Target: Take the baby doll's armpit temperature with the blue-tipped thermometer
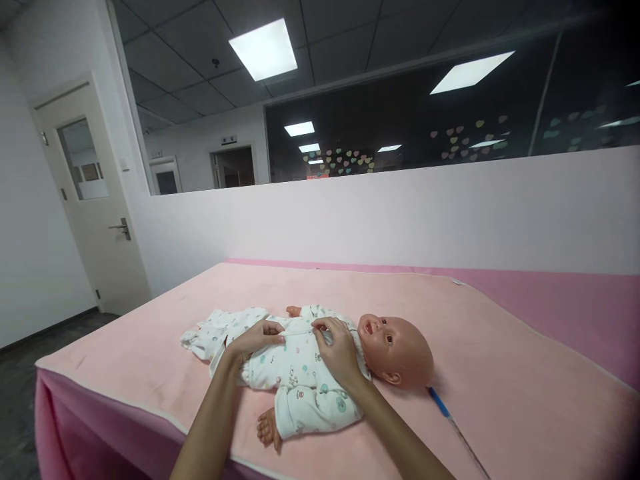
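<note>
We can read no brand, label or writing anywhere; the sign above the far doorway is too small to make out; the romper (293,363) carries only small printed shapes in teal, pink and grey. One baby doll (320,363) lies on its back on the worktop (500,373), head toward our right, wearing that one white romper; the worktop is covered with a pale pink cloth edged in white, with a deeper pink strip along the wall side. Our left hand (255,339) rests on the doll's belly, its fingers (273,327) nearly closed, pinching the romper's front seam; our right hand (340,350) lies on the chest just below the chin, its fingers (320,325) likewise pinched together on the fabric there. One blue pen-like thing (440,402) lies just beside the doll's head. Behind stands a low white wall (450,213) with dark glass above it dotted with coloured paper hearts; one white door (95,200) with a lever handle stands at left; several ceiling light panels glow overhead.
</note>
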A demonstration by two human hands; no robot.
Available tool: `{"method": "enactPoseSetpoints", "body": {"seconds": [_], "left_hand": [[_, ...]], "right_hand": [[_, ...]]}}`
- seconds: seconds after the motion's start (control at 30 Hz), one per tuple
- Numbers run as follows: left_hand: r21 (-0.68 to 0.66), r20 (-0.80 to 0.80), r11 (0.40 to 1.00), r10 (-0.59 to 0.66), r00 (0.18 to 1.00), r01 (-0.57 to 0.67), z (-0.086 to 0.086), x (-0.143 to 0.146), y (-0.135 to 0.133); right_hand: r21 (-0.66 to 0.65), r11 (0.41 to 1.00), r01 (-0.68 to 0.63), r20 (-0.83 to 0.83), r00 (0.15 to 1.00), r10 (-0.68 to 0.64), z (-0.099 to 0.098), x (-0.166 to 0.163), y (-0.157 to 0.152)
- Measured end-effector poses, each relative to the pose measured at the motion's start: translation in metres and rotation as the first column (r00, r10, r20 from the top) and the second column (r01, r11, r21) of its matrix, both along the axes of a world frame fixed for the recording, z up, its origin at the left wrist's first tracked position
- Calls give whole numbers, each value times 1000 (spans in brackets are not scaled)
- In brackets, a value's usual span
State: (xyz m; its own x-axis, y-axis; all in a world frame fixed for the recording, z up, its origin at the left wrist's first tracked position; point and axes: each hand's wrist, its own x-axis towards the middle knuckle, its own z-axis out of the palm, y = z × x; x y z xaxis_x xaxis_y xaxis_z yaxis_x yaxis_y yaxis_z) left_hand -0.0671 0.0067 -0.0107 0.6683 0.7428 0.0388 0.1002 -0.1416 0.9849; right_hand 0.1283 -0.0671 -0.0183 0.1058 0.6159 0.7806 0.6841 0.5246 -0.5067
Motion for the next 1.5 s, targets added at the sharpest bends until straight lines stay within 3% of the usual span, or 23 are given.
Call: {"method": "enactPoseSetpoints", "body": {"seconds": [0.17, 0.43, 0.63, 0.87, 1.0, 1.27, 1.5], "left_hand": [[102, 52, 992, 68, 996, -73, 0, 5, -1], [123, 72, 990, 68, 995, -76, 0, 7, -2], [119, 114, 993, 10, 993, -23, 1, 8, -3], [276, 37, 961, -23, 999, 12, -2, 5, 1], [260, 7, 963, -79, 997, 74, -2, 2, 2], [242, 10, 968, -70, 997, 66, -2, 2, 2], [182, 13, 981, 70, 997, -72, -8, 3, 6]], "right_hand": [[12, 1000, 20, 6, 1000, -20, 0, 0, 0], [-1, 1000, 4, 12, 1000, -4, 0, 1, 1], [-4, 1000, 15, 23, 1000, -15, 0, 0, 0], [5, 999, 32, 18, 999, -32, 0, -1, 0], [-40, 997, 70, 11, 998, -69, 0, -1, -1], [-68, 995, 74, 9, 997, -74, 2, 0, -2], [-62, 994, 84, 18, 996, -84, 1, 0, -1]]}}
